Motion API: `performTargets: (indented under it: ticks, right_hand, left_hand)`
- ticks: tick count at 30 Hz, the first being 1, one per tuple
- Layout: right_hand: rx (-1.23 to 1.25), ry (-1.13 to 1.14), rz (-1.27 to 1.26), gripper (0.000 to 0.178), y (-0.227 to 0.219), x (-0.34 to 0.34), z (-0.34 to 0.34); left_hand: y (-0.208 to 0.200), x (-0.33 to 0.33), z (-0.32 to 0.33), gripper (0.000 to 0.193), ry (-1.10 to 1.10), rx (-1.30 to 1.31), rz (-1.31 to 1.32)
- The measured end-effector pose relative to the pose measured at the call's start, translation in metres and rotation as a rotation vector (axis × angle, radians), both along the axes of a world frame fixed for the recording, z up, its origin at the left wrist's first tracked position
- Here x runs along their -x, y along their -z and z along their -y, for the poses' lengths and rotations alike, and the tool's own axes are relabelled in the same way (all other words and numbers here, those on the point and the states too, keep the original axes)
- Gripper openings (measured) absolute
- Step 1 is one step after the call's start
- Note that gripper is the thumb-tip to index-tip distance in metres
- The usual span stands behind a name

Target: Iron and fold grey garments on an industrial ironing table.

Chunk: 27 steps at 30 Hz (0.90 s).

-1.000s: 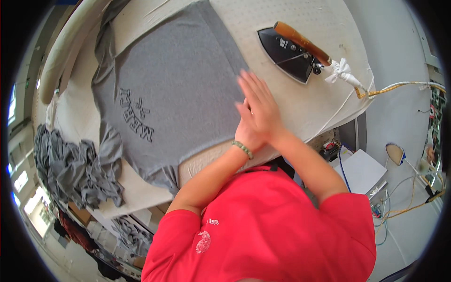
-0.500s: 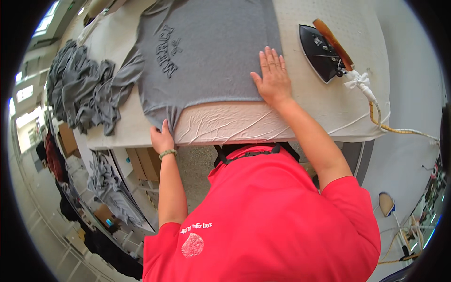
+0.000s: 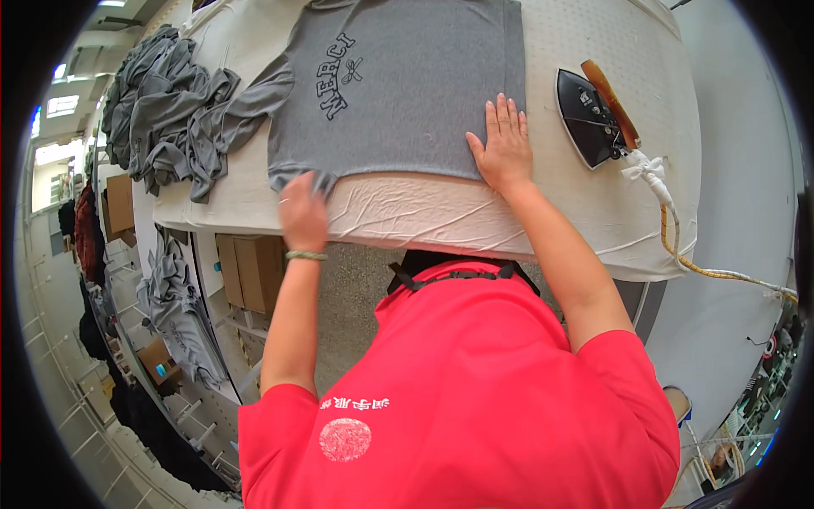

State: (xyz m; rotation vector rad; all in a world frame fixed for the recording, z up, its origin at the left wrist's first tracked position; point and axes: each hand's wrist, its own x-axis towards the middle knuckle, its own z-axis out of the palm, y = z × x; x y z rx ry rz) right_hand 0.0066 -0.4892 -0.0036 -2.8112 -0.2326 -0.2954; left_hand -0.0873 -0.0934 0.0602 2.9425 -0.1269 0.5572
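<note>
A soft grey knit T-shirt (image 3: 407,93) lies flat on the padded, white-covered desk (image 3: 441,216). The right hand (image 3: 502,146) presses it with fingers spread flat; the left hand (image 3: 303,210), blurred, touches its hem corner. A wedge-shaped iron (image 3: 589,114) rests nearby; crumpled grey garments (image 3: 165,110) are heaped left.

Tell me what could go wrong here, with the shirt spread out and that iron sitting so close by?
The iron sits just right of the right hand, which lies flat on the grey T-shirt; a sideways sweep might brush it, and it may be hot. Its cord trails over the table edge, so a snag could drag it. The left hand is at the hem by that edge; a hard tug might wrinkle the shirt.
</note>
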Motion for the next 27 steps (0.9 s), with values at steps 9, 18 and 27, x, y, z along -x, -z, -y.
performTargets:
  ticks: [9,18,27]
  right_hand:
    - [-0.006,-0.023,0.045,0.075,-0.001,-0.001,0.003]
    - [0.308,-0.044,-0.417,0.072,-0.078,-0.02,-0.014]
    - [-0.215,-1.223,-0.191,0.036,-0.111,-0.114,-0.414]
  left_hand:
    - [0.022,-0.021,0.077,0.06,0.08,0.084,-0.072]
    - [0.003,0.003,-0.113,0.044,-0.68,0.524,-0.714]
    - [0.024,-0.071,-0.147,0.036,-0.545,0.837,-0.517]
